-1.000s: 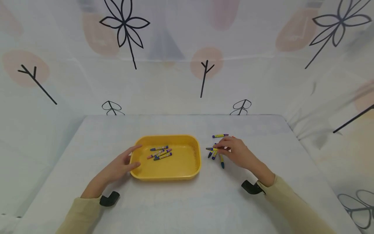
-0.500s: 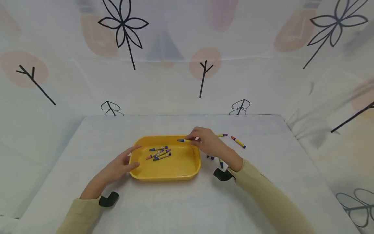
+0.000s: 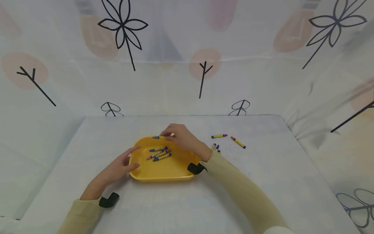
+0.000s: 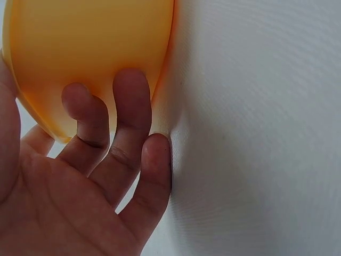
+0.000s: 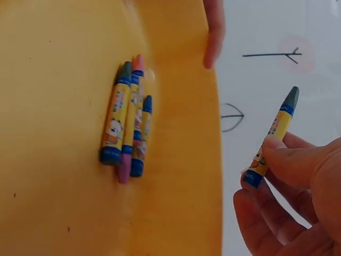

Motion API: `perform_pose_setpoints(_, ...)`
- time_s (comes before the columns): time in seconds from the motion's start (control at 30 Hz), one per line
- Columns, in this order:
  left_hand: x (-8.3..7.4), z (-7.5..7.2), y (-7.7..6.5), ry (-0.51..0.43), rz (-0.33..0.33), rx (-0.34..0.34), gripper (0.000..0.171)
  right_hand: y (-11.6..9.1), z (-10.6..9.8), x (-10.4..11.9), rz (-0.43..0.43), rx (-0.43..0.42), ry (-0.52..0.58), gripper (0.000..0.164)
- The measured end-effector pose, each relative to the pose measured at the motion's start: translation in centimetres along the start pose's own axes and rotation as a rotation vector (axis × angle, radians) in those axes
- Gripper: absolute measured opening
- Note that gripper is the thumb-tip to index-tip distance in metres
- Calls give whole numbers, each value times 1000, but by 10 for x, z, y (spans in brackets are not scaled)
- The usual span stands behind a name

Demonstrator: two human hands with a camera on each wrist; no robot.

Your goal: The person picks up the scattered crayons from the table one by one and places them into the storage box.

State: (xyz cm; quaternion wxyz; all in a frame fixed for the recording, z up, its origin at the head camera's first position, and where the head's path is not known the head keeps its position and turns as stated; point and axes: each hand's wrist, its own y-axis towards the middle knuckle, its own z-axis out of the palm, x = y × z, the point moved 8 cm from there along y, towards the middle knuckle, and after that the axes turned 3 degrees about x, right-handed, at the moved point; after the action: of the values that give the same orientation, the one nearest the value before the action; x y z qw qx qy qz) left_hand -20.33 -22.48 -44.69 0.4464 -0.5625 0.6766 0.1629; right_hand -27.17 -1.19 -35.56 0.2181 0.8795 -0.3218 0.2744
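A yellow plastic tray (image 3: 175,169) stands on the white-covered table, with several crayons (image 3: 162,153) lying together inside it. My left hand (image 3: 118,167) holds the tray's left end; in the left wrist view, curled fingers (image 4: 132,96) rest against its outer wall. Over the tray's back rim, my right hand (image 3: 182,138) pinches a crayon between thumb and fingers. The right wrist view shows that crayon (image 5: 274,130) with a dark grey tip, a yellow wrapper and blue bands, held above the rim. The crayons inside (image 5: 128,117) have dark and pink tips.
Right of the tray lie a purple-tipped crayon (image 3: 219,136) and an orange-tipped crayon (image 3: 238,142). Nearer the tray is a small group of crayons (image 3: 215,148), partly hidden by the right sleeve (image 3: 233,182). A patterned cloth wall (image 3: 175,87) rises behind the table.
My right hand has lifted the dark-tipped crayon from the group at the right and carried it left, over the tray's back rim. My left hand has stayed at the tray's left end.
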Motion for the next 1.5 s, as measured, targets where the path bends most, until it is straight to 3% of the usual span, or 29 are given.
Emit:
perform_pose_setpoints(0.37,0,1,0,17,15,-9,68,11,34,-19,187,171,19,19)
perform_pose_setpoints(0.57,1,2,-1,47,-21,-18,71,12,47,-25,164,252,-170,14)
perform_pose_setpoints(0.8,1,2,-1,53,-30,-20,71,12,50,-25,180,244,-334,14)
perform_pose_setpoints(0.97,1,1,-1,51,-34,-21,71,12,50,-24,185,219,-361,16)
perform_pose_setpoints(1.1,2,1,-1,49,-35,-22,71,12,49,-26,195,209,-306,18)
perform_pose_setpoints(1.27,2,1,-1,36,-39,-20,71,10,41,-27,222,188,-84,20)
perform_pose_setpoints(1.5,3,1,-1,34,-41,-21,71,-1,6,-25,214,110,157,22)
